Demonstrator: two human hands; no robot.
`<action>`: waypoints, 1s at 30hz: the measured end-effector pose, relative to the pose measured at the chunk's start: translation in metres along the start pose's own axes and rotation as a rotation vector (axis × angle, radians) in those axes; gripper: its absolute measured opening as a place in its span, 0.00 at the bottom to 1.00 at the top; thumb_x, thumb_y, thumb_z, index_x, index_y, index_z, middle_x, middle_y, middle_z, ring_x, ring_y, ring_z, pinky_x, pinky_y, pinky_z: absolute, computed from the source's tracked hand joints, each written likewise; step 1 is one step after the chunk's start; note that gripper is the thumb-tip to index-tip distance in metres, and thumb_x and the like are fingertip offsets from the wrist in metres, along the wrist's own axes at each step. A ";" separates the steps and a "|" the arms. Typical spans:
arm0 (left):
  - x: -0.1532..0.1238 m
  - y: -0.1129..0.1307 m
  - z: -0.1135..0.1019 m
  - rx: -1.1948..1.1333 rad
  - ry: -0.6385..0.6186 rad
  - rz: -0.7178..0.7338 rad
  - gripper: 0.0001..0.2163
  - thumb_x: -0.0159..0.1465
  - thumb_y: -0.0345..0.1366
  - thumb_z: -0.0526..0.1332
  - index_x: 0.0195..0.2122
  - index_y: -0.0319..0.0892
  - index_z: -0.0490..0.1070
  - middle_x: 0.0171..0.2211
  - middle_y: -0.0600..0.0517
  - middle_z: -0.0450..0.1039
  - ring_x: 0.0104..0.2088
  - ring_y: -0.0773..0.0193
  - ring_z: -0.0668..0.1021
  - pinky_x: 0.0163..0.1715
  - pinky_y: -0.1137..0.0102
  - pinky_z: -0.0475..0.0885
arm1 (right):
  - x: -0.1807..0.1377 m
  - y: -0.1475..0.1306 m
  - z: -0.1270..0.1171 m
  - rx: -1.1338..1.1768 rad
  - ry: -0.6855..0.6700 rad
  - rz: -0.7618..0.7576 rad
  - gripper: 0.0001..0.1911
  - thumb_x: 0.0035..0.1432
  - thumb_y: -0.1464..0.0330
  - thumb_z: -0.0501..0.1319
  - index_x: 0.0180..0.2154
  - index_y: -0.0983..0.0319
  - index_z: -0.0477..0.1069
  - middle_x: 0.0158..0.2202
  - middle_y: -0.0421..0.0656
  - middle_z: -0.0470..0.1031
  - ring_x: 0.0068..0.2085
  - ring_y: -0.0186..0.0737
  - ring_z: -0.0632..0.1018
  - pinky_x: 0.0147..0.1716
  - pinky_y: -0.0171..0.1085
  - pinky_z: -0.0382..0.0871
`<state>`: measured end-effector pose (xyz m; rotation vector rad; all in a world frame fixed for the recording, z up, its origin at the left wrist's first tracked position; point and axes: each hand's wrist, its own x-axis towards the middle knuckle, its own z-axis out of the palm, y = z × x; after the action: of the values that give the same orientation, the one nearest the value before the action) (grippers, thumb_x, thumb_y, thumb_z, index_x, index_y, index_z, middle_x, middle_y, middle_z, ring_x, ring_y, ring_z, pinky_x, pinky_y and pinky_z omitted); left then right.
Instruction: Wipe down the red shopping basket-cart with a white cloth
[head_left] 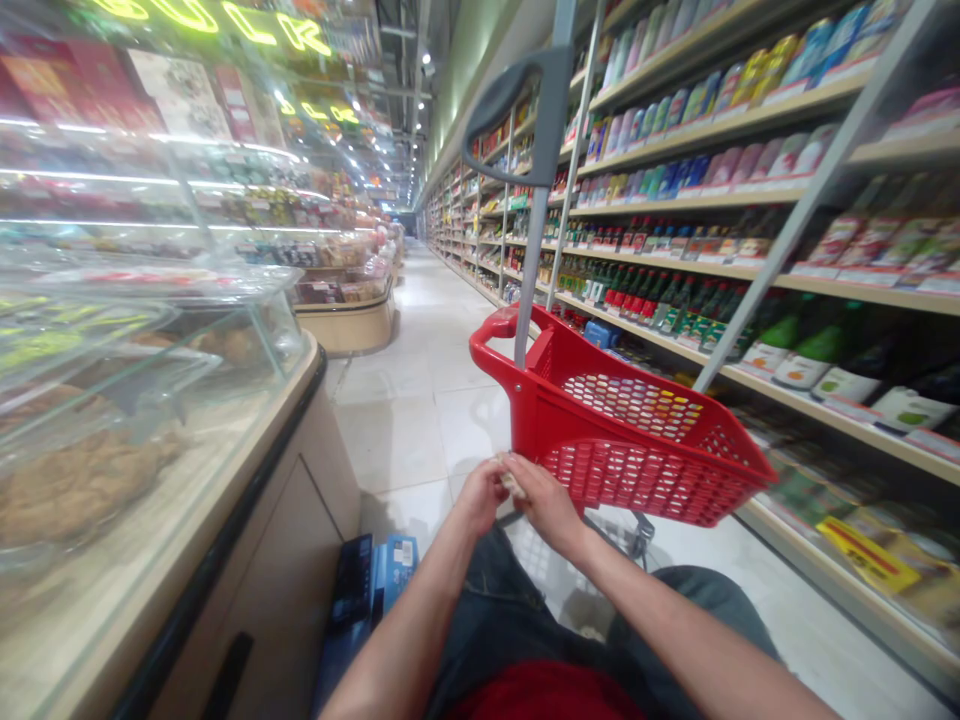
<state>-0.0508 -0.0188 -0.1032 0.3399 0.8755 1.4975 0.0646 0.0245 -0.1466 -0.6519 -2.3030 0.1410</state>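
Note:
My left hand and my right hand meet low in the middle of the view, fingers pinched together on a small pale item that I cannot make out. Both hands are closed around it. Just beyond them stands a red plastic shopping basket on wheels, with its grey pull handle raised high. The basket looks empty from here. My dark trousers and a red garment show below my arms.
A glass bakery counter with a wooden base runs along the left. Shelves of bottles and packets line the right. A tiled aisle stretches ahead. Blue boxes lie on the floor by the counter.

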 end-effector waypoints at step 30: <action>0.041 -0.008 -0.012 0.798 0.328 0.406 0.13 0.47 0.23 0.61 0.34 0.42 0.67 0.33 0.52 0.70 0.34 0.64 0.73 0.40 0.69 0.63 | 0.077 0.040 -0.049 -0.373 0.106 -0.203 0.21 0.60 0.76 0.49 0.54 0.56 0.63 0.58 0.45 0.61 0.62 0.44 0.56 0.59 0.57 0.42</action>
<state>-0.0597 0.0157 -0.1289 0.9130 1.7432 1.5321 0.0682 0.0928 -0.0741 -0.5861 -2.2936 -0.4171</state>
